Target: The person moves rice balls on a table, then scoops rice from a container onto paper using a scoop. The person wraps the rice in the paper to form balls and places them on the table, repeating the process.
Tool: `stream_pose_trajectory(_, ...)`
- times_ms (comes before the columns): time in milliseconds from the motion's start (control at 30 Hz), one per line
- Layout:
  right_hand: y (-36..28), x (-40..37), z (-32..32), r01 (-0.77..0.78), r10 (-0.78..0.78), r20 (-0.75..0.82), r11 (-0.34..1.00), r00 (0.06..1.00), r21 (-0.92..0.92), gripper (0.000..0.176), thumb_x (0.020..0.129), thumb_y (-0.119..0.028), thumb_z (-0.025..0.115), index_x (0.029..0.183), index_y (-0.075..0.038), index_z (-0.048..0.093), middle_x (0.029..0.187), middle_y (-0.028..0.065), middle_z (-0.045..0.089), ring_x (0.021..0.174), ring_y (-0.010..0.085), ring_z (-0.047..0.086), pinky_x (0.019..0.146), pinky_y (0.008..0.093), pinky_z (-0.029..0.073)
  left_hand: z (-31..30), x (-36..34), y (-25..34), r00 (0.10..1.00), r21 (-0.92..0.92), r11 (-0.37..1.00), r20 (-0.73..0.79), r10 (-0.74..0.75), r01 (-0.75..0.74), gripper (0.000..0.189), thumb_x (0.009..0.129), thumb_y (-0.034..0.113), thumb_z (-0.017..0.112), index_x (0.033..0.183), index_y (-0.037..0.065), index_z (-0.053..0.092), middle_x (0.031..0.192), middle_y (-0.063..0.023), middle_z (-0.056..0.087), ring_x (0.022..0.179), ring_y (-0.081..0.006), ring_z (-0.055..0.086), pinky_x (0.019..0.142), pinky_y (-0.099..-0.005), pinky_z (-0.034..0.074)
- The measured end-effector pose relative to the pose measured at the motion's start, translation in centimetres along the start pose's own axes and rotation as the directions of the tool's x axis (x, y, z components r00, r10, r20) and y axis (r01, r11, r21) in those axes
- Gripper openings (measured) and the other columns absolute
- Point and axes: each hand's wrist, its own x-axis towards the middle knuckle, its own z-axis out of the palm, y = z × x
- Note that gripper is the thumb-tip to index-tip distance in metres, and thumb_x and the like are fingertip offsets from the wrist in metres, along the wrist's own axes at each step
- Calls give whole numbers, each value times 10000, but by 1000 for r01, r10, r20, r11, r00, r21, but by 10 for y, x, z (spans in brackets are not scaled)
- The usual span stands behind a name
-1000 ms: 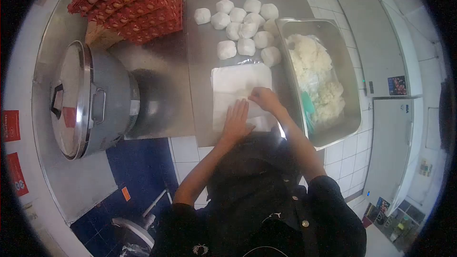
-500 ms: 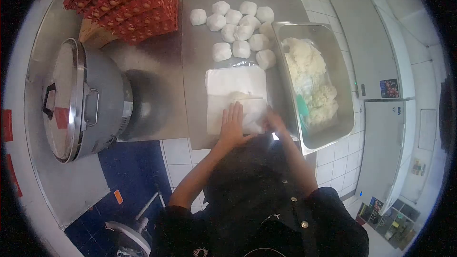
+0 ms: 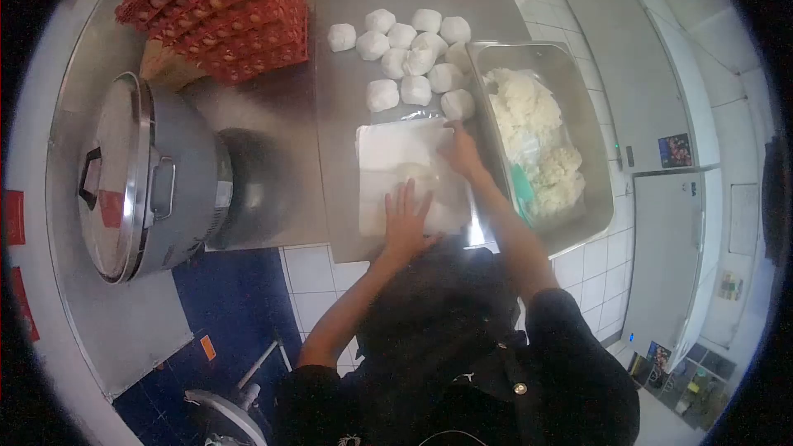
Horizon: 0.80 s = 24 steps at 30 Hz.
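A stack of white paper sheets [image 3: 384,139] lies on the steel table near its front edge. My left hand [image 3: 406,219] rests flat on the lower part of the stack with its fingers spread. A pale mound [image 3: 415,171], probably rice, shows just beyond those fingertips on the paper. At the stack's upper right corner, my right hand [image 3: 461,151] has its fingers closed on the paper's edge; the fingertips are partly blurred. Several white paper-wrapped bundles [image 3: 417,62] sit grouped behind the stack.
Right of the paper stands a deep steel pan [image 3: 596,128] holding white rice [image 3: 529,116] and a green paddle [image 3: 521,183]. A large lidded pot [image 3: 178,173] is at left. Red egg trays [image 3: 239,21] are piled at the back left. White refrigerators [image 3: 665,256] line the right.
My right hand has moved away from me, from the paper's lower right side to its upper right corner. My left hand stays on the paper, its fingers now spread wider.
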Motion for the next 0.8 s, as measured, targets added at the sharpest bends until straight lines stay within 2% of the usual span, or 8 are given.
stream_pose_trajectory(100,-11,9,-17,254,-59,381,837,923,-484,400,802,-70,669,1186,-62,554,981,227,707,916,399,699,812,463,558,7,0,1,997,13,1000,-79,21,-20,1000,780,726,631,1566,193,320,1602,-316,148,1494,-488,116,1131,-712,118)
stream_pose_trajectory(200,-16,15,1,445,-180,434,616,883,-650,284,834,-79,627,1117,-74,601,949,198,711,893,385,703,788,477,560,18,3,1,992,32,999,-124,17,-13,1023,789,707,632,1567,127,306,1603,-302,165,1501,-461,128,1136,-703,126)
stream_pose_trajectory(233,-17,18,8,505,-223,463,533,858,-679,267,844,-101,625,1110,-75,609,939,189,713,883,382,704,780,480,560,17,5,3,992,2,1000,-128,-7,7,1034,793,699,633,1561,91,301,1602,-297,174,1504,-447,132,1143,-694,123)
stream_pose_trajectory(333,-29,12,29,665,-511,438,654,739,-360,195,896,-177,594,1062,-78,622,968,196,705,935,348,701,818,481,553,16,4,6,990,-46,997,-124,-63,58,1074,798,683,636,1539,-12,286,1600,-282,199,1510,-409,149,1165,-666,110)
stream_pose_trajectory(433,-36,-4,38,562,-188,628,679,755,-472,291,923,-249,572,1142,-66,626,1059,245,685,1031,338,676,872,461,539,18,5,5,989,-39,995,-120,-91,87,1119,786,684,642,1515,-81,275,1590,-271,232,1507,-387,177,1185,-643,85)
stream_pose_trajectory(567,-19,-65,47,590,-466,363,657,807,-469,447,923,-159,531,1345,-12,522,1336,219,590,1228,356,580,1039,431,470,21,2,2,992,-102,990,-60,-107,100,1118,770,679,658,1495,-93,300,1553,-267,310,1486,-389,224,1192,-640,59)
stream_pose_trajectory(700,-27,-89,60,530,-457,280,633,844,-565,524,926,-183,512,1383,70,474,1406,287,519,1341,357,499,1138,434,378,10,5,-1,992,-114,985,32,-126,129,1042,770,664,669,1477,-44,378,1501,-262,388,1467,-395,256,1194,-639,46)
stream_pose_trajectory(800,-36,-99,66,469,-393,266,638,880,-611,574,914,-212,533,1409,66,452,1435,275,499,1371,350,468,1166,463,326,0,-1,-6,994,-168,981,-48,-102,92,957,744,598,737,1457,37,432,1385,-219,455,1309,-369,402,1189,-633,93)
